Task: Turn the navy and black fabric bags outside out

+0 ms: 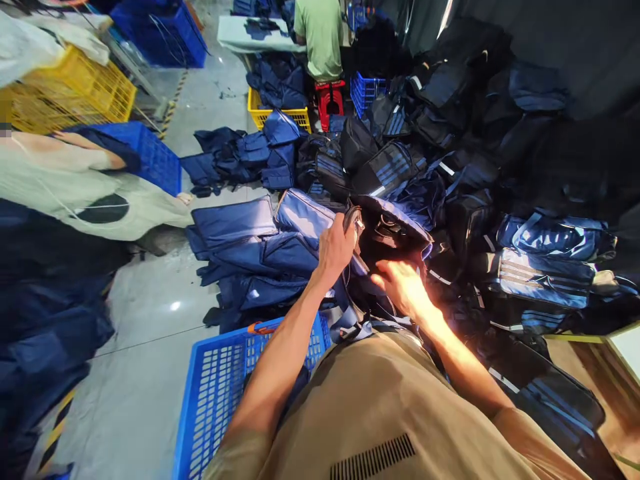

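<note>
A dark navy bag (407, 222) is held up in front of me with its mouth open and its inside in shadow. My left hand (339, 245) is closed around the left edge of the opening, where a zipper edge shows. My right hand (403, 287) lies at the near side of the mouth, thumb and fingers apart and pointing into the bag; its fingertips partly merge with the shadow. Light blue-grey straps (353, 325) hang between the bag and my body. Folded blue bags (240, 223) lie stacked just left of my left hand.
Black bags with blue stripes (393, 167) are heaped ahead and to the right. A blue crate (215, 380) stands by my left side. At left a person bends near a blue crate (155, 157) and yellow crates (100, 83). Another person sits on a red stool (330, 103) ahead.
</note>
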Available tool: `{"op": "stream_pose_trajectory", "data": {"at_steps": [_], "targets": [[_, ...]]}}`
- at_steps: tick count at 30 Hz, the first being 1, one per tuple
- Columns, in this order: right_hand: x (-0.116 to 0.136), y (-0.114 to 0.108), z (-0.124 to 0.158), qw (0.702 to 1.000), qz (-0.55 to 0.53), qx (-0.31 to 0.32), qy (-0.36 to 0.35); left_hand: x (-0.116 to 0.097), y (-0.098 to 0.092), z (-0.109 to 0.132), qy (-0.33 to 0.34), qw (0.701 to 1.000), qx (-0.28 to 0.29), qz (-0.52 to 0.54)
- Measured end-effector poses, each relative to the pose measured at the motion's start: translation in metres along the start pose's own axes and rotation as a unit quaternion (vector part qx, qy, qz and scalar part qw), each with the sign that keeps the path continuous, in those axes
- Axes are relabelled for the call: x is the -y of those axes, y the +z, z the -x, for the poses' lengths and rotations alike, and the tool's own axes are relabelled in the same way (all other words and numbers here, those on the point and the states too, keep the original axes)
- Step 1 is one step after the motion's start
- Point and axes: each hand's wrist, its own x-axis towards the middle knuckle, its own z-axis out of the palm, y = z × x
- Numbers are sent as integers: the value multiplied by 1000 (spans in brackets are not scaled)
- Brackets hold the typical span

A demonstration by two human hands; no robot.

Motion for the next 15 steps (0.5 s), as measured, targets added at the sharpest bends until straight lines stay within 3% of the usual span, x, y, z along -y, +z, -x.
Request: {"op": "stream_pose_trajectory", "data": {"at_steps": [2, 5, 8, 10, 13, 15], "targets": [[1, 17, 14, 994, 32, 101, 18, -2, -2, -5, -4, 1000, 10, -11], [-12, 8, 26, 989, 11, 140, -45, -2, -1, -10, -13, 999, 22, -28], [-32, -36, 36, 976, -88, 149, -131, 3, 2, -21, -16, 999, 24, -43], [-50, -73, 49, 965, -149, 169, -135, 14, 3, -32, -19, 998, 25, -52], [-87, -122, 80, 958, -205, 179, -91, 41, 3, -48, -37, 996, 31, -72], [-121, -144, 98, 982, -167, 88, 11, 59, 3, -54, -30, 996, 40, -74]]}}
